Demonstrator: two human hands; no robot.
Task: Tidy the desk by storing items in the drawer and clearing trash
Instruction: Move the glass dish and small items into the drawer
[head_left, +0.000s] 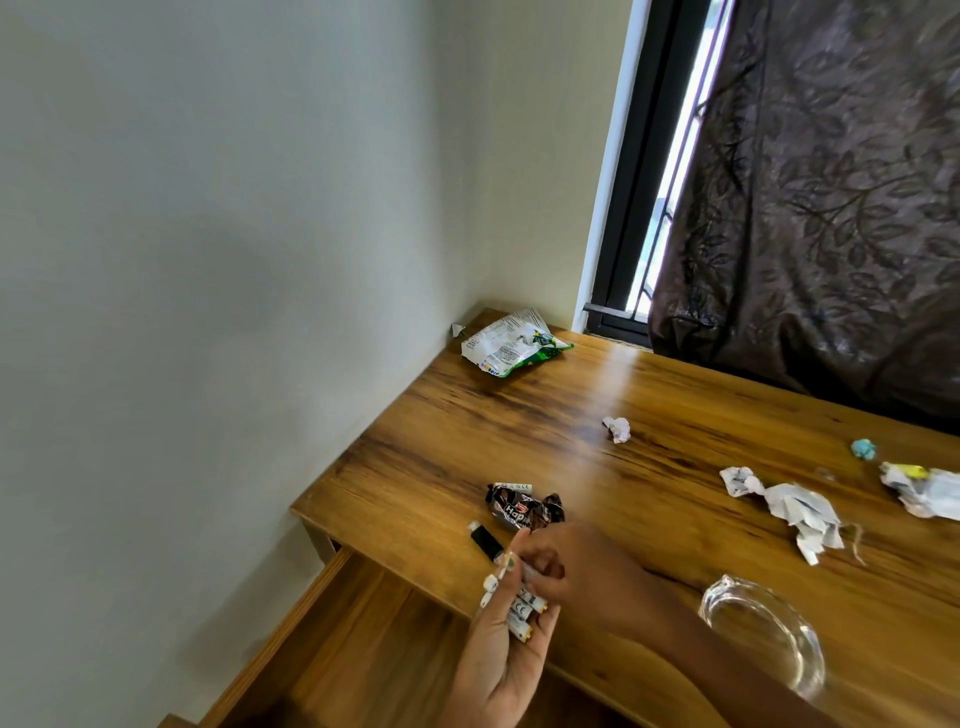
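My left hand (501, 649) is palm up over the open drawer (363, 623), holding several white batteries (522, 613). My right hand (576, 571) reaches across to it and pinches one battery at the left fingertips. On the desk (597, 415) just beyond lie a black USB stick (485, 542), a dark brown snack wrapper (524, 509) and one more white battery (517, 487) behind the wrapper. Crumpled paper (617, 429) sits mid-desk. A green and white chip bag (514, 345) lies in the far corner.
A clear glass ashtray (763, 629) stands by my right forearm. More crumpled paper (789, 506) and a blue scrap (863, 449) lie at the right. The wall borders the desk's left side; a dark curtain (831, 208) hangs behind.
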